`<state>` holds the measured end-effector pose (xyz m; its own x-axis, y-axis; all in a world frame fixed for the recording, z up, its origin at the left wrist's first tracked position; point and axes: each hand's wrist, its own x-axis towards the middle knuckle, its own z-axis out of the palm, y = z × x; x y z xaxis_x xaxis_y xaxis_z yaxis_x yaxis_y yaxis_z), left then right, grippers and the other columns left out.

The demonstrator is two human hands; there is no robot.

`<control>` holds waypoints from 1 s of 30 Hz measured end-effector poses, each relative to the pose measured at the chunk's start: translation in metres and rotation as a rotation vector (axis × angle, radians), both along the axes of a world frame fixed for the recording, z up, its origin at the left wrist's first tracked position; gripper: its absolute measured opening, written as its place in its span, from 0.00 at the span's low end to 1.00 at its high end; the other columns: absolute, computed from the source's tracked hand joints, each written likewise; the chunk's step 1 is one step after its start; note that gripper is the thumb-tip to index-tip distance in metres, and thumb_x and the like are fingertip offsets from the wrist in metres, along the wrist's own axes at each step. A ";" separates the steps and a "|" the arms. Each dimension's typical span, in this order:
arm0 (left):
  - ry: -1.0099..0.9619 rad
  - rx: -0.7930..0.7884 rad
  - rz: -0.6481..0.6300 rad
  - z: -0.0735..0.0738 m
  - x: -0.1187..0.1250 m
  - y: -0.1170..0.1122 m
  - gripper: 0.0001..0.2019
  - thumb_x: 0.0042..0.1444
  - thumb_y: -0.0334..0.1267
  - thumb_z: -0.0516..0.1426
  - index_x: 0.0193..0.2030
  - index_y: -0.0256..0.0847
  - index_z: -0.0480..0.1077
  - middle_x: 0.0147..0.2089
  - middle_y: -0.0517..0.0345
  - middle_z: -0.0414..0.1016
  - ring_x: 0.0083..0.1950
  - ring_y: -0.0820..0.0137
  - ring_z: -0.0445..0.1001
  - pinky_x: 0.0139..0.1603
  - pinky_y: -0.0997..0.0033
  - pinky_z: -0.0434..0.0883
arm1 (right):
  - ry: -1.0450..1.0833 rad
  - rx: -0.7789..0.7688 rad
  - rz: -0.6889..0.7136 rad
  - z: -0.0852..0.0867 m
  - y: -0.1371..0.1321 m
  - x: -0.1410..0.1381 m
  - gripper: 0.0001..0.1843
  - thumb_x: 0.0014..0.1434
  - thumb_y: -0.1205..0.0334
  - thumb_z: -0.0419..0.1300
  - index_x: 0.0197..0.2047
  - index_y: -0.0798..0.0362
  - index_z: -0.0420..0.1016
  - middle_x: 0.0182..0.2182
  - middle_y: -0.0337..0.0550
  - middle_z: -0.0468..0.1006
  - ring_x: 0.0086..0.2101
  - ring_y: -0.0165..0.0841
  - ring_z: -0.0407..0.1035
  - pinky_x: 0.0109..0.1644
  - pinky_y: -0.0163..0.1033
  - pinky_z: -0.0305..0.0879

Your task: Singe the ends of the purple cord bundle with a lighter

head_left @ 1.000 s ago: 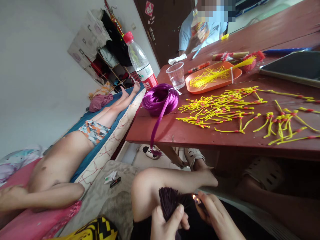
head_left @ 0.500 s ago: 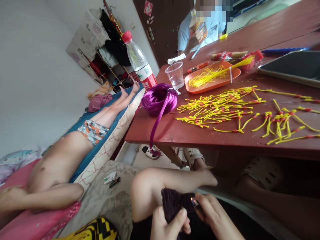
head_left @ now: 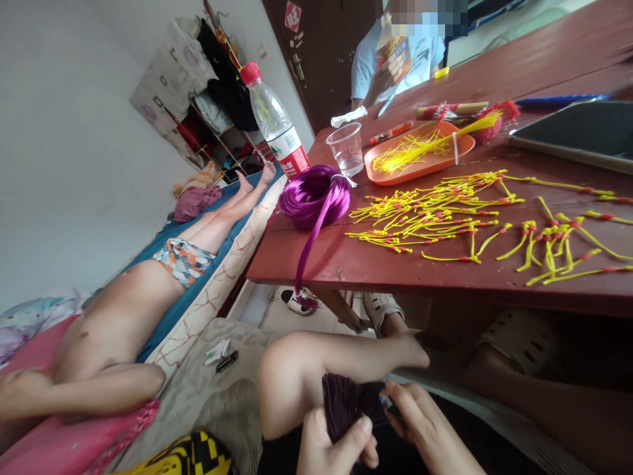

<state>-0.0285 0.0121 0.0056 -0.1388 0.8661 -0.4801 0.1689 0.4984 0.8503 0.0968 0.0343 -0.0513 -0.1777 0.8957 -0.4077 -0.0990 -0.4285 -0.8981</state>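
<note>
My left hand (head_left: 341,443) is closed around a bundle of dark purple threads (head_left: 341,404), its cut ends fanned upward above my thumb. Close to the bundle's right side, my right hand (head_left: 420,422) grips a lighter (head_left: 386,401) with its metal tip facing the threads. No flame shows at the tip now, and most of the lighter's body is hidden by my fingers. Both hands are low in the view, over my lap. On the table corner lies a coil of shiny purple thread (head_left: 314,201), one end hanging over the edge.
Yellow knotted cords (head_left: 435,211) are spread over the red-brown table (head_left: 297,257). Behind them stand an orange tray (head_left: 373,173) of yellow strands, a plastic cup (head_left: 346,150) and a bottle (head_left: 277,125). A person (head_left: 366,72) sits across; another lies on the bed (head_left: 168,310) at left.
The small flame at the lighter's tip is no longer visible. My hands and the thread bundle have barely moved. The person across has shifted the held bottle slightly.
</note>
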 end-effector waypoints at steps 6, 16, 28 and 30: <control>0.007 -0.006 0.032 0.002 0.001 0.001 0.17 0.39 0.49 0.60 0.16 0.33 0.69 0.15 0.56 0.69 0.17 0.73 0.66 0.21 0.74 0.62 | -0.009 -0.018 -0.014 -0.004 -0.001 0.002 0.26 0.49 0.39 0.47 0.16 0.53 0.58 0.17 0.35 0.61 0.23 0.31 0.57 0.27 0.35 0.55; -0.077 0.028 0.271 0.004 0.009 0.001 0.18 0.31 0.49 0.64 0.14 0.32 0.69 0.14 0.56 0.69 0.15 0.74 0.65 0.18 0.76 0.63 | 0.029 -0.107 -0.062 -0.006 -0.003 0.001 0.24 0.50 0.40 0.47 0.19 0.53 0.61 0.18 0.34 0.61 0.23 0.31 0.58 0.28 0.34 0.58; -0.024 0.088 0.324 0.004 0.013 0.002 0.16 0.31 0.47 0.64 0.14 0.33 0.69 0.13 0.57 0.68 0.15 0.73 0.65 0.19 0.75 0.63 | 0.001 -0.029 -0.002 -0.002 -0.007 -0.004 0.27 0.49 0.37 0.45 0.17 0.54 0.62 0.20 0.39 0.66 0.26 0.34 0.61 0.31 0.35 0.58; -0.026 0.090 0.326 0.004 0.013 0.002 0.16 0.31 0.47 0.64 0.14 0.33 0.69 0.13 0.57 0.68 0.15 0.73 0.65 0.19 0.75 0.63 | 0.003 -0.022 0.013 -0.002 -0.006 -0.003 0.28 0.48 0.37 0.45 0.17 0.54 0.63 0.21 0.39 0.66 0.26 0.34 0.61 0.32 0.35 0.58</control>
<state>-0.0151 0.0146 0.0098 -0.4041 0.8173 -0.4107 -0.0094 0.4452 0.8954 0.0936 0.0278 -0.0534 -0.1905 0.8840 -0.4270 -0.0964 -0.4497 -0.8880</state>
